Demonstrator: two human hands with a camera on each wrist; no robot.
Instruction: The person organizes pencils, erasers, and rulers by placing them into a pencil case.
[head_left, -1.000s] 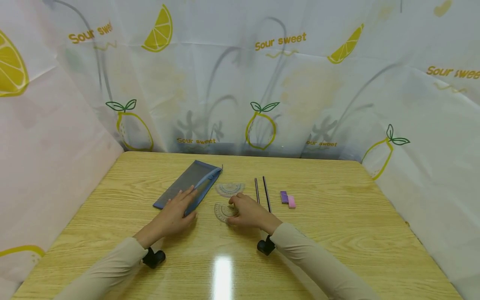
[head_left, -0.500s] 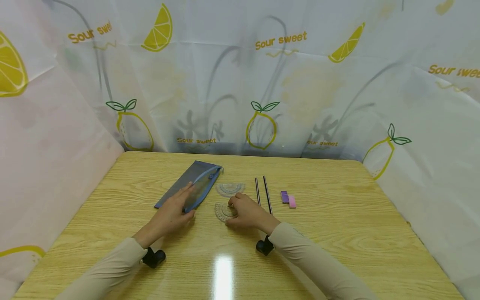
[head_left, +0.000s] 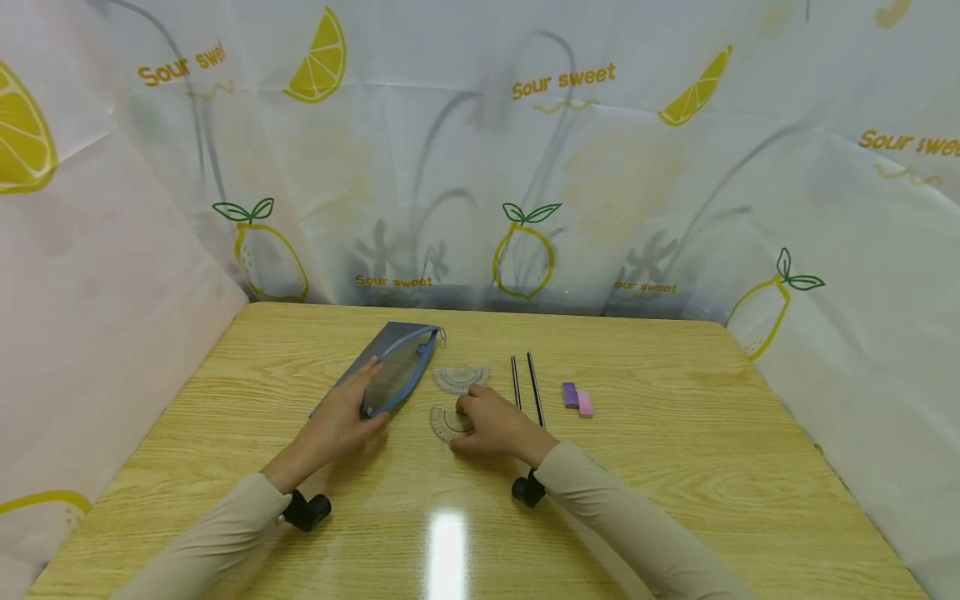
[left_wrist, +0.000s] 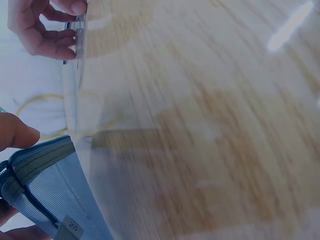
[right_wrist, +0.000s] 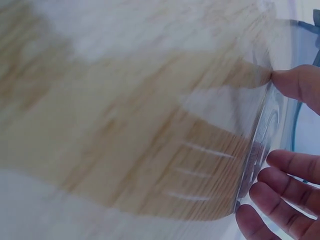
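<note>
A blue mesh zip pouch (head_left: 401, 375) lies at the left of the table, its zipped mouth gaping towards the right. My left hand (head_left: 337, 423) holds the pouch's near end between thumb and fingers; the left wrist view shows the pouch's corner (left_wrist: 75, 185) up close, with the thumb (left_wrist: 20, 134) at its edge. To the right, my right hand (head_left: 498, 427) grips a transparent protractor (head_left: 442, 423) on the table. In the right wrist view the thumb (right_wrist: 295, 84) is at one end of it and the fingertips at the other. A second protractor (head_left: 461, 380) lies just behind.
Two slim dark sticks, perhaps pencils (head_left: 534, 385), lie right of the protractors, partly hidden by my right hand. Farther right are a purple block (head_left: 570, 395) and a pink block (head_left: 585, 404), which look like erasers. A printed cloth (head_left: 450, 167) hangs behind the wooden table (head_left: 675, 467).
The pouch's mouth has widened, and my left hand has shifted slightly left with its near end. My right hand has stayed nearly still on the protractor.
</note>
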